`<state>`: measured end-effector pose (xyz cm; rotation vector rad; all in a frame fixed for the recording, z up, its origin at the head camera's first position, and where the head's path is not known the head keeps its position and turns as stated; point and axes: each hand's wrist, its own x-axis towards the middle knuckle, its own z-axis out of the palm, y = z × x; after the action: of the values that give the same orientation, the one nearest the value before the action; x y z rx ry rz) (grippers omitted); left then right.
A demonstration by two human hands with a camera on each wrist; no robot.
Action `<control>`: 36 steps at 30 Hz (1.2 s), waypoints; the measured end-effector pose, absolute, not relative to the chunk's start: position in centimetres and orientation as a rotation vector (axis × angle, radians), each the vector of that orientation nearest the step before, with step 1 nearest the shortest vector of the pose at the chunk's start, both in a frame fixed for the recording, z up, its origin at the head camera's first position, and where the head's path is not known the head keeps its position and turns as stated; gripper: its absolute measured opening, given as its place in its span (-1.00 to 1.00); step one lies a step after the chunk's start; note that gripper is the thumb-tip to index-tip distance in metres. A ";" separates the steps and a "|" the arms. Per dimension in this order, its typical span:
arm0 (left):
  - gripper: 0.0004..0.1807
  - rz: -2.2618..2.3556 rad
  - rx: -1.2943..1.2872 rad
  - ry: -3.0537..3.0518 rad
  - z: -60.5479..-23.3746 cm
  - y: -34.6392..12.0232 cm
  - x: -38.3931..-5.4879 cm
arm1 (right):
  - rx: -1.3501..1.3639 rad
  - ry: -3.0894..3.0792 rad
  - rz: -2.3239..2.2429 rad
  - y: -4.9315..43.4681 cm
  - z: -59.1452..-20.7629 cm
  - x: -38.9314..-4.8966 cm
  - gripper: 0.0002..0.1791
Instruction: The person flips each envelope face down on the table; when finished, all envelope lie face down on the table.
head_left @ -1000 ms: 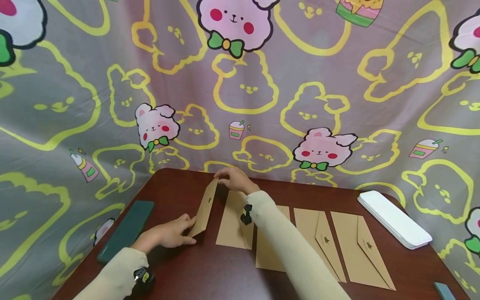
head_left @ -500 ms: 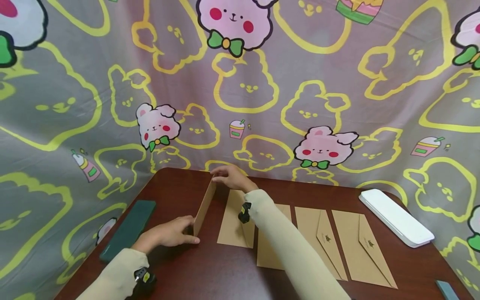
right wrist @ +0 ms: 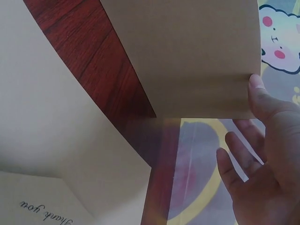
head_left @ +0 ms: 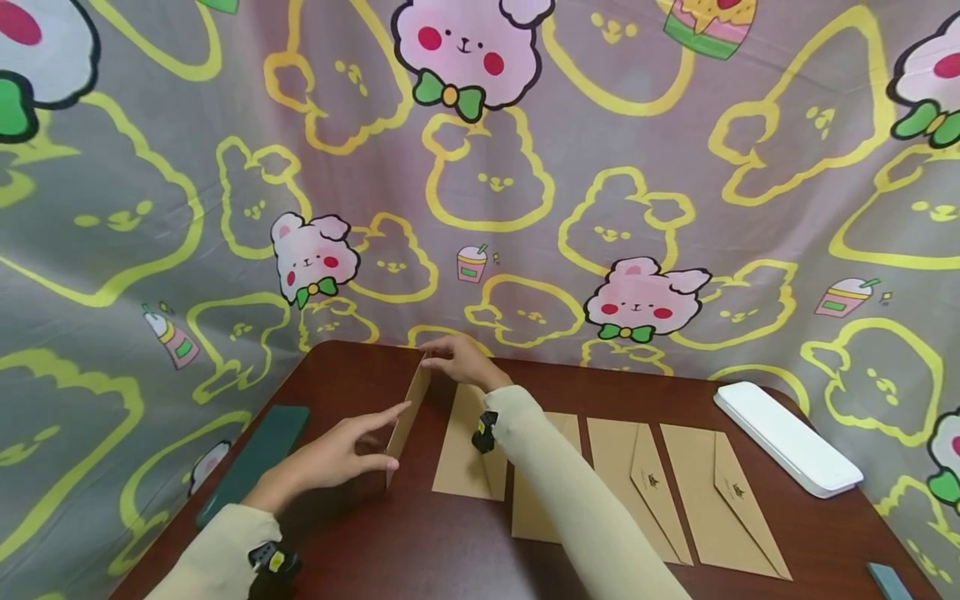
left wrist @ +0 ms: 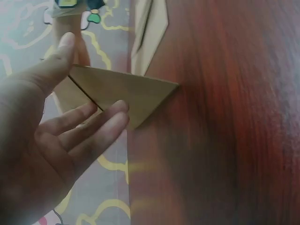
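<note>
A brown kraft-paper envelope stands on its edge on the left half of the table, its plain side toward the right. At its far upper corner my right hand pinches it; in the right wrist view the thumb lies on that edge. My left hand is spread around the near end, thumb and index finger apart. In the left wrist view its other fingers are beside the flap side; whether they touch the paper I cannot tell.
Several similar envelopes lie in a row to the right, partly under my right arm. A dark green box lies at the left edge, a white case at the right. A small blue-grey object sits front right. Patterned cloth hangs behind.
The held envelope has turned from its crown-marked flap side to its plain side and stands steeper. My left hand has loosened from its near end, with the index finger lifted.
</note>
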<state>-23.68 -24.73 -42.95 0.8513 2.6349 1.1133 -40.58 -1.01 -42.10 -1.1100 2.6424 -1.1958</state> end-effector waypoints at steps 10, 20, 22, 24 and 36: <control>-0.22 1.108 0.892 2.672 -42.7 -24.9 -23.5 | -1.000 2.640 -1.267 -1.5 -43.3 -40.6 -0.40; -0.20 1.079 0.834 2.682 -42.4 -24.8 -23.8 | -0.800 2.644 -1.265 -2.2 -46.8 -40.7 -0.41; -0.19 1.075 0.841 2.680 -42.3 -24.8 -23.9 | -0.783 2.652 -1.247 -2.3 -47.1 -40.6 -0.44; -0.19 1.076 0.861 2.674 -42.2 -24.7 -24.0 | -0.765 2.661 -1.233 -2.3 -47.3 -40.6 -0.48; -0.15 1.071 0.858 2.653 -41.8 -25.0 -24.1 | -0.698 2.796 -1.037 -3.0 -47.8 -40.3 -0.56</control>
<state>-24.09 -24.96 -41.82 0.8575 2.6531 1.0708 -40.33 -3.03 -47.83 -0.6981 2.7960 -1.0368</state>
